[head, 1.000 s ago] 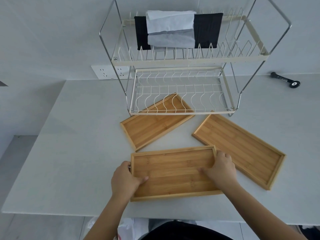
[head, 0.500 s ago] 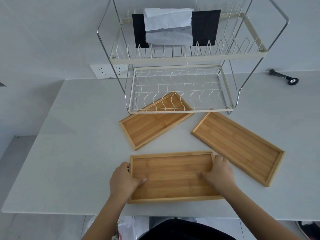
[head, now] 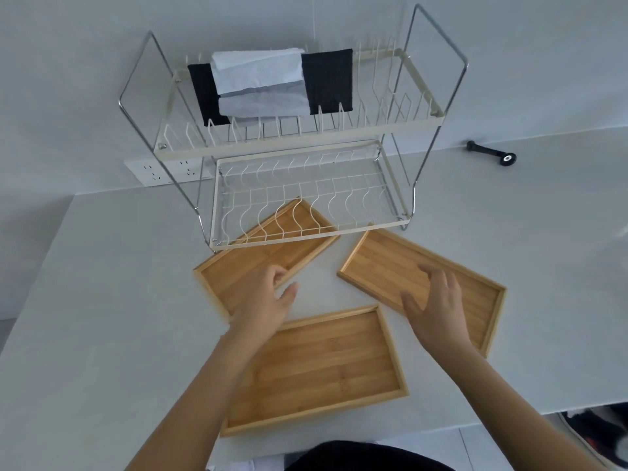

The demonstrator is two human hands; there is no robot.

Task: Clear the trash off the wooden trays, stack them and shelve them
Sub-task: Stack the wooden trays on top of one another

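On the pale grey countertop (head: 102, 300), the left hand (head: 268, 300) and right hand (head: 438, 307) hover spread, empty, over two rectangular bamboo trays (head: 475, 294).

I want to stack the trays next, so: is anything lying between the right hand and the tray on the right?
Nothing visible does. The right hand hovers open directly over the right tray, whose bare wood shows no trash. The left hand is likewise open above the left tray, part of which sits under the rack.
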